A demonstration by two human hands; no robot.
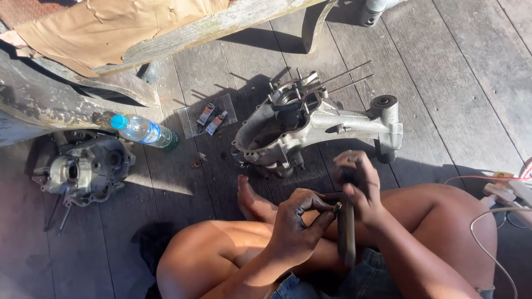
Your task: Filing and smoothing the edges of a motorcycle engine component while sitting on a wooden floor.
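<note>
Between my knees, my right hand [359, 185] grips a dark metal tool [347, 232] — stiff, heavy, greasy — while my left hand [299, 224] pinches a tiny, droppable part [337, 207] by its sides.

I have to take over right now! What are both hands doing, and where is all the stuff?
Left hand: pinches a small metal part at its fingertips.
Right hand: grips a long dark tool, upright over the lap.
The small part touches the tool's top.
Large silver engine case lies on the wooden floor ahead; second case far left, by a plastic bottle.
Whether anything is done or left cannot be told.
</note>
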